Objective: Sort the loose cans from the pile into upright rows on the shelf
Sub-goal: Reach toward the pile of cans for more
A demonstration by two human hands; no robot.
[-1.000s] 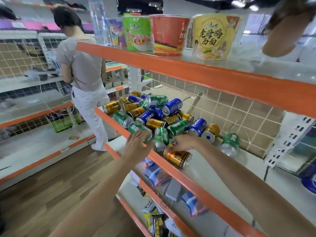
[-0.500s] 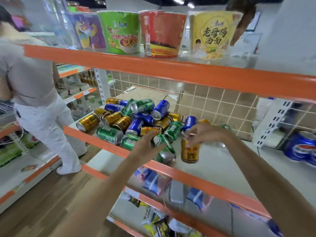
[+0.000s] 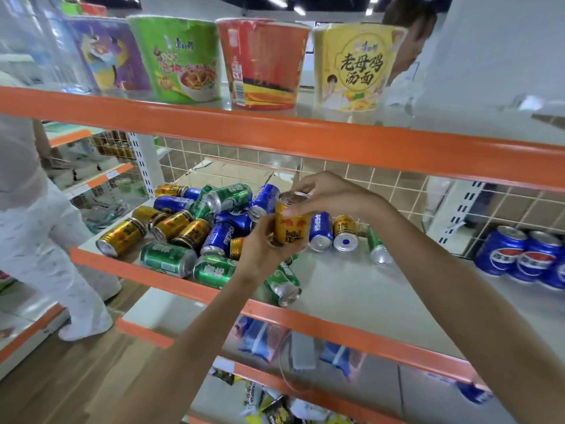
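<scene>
Both hands, left hand (image 3: 265,243) and right hand (image 3: 328,194), grip an upright gold can (image 3: 291,222)

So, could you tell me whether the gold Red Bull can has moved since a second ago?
Yes. The Red Bull can has risen off the shelf's orange front edge, now upright.

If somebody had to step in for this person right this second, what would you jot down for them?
Left hand: grips the lower part of a gold Red Bull can, held upright above the shelf.
Right hand: fingers on the same can's top rim.
Pile: gold, green and blue cans lying on their sides at the shelf's left end; a few more loose ones lie just right of the held can.
Done: no upright row on this shelf yet.
Left: set this can down upright on the bare area to the right, then work through the pile.
Beyond the wire divider, blue Pepsi cans already stand upright.
</scene>
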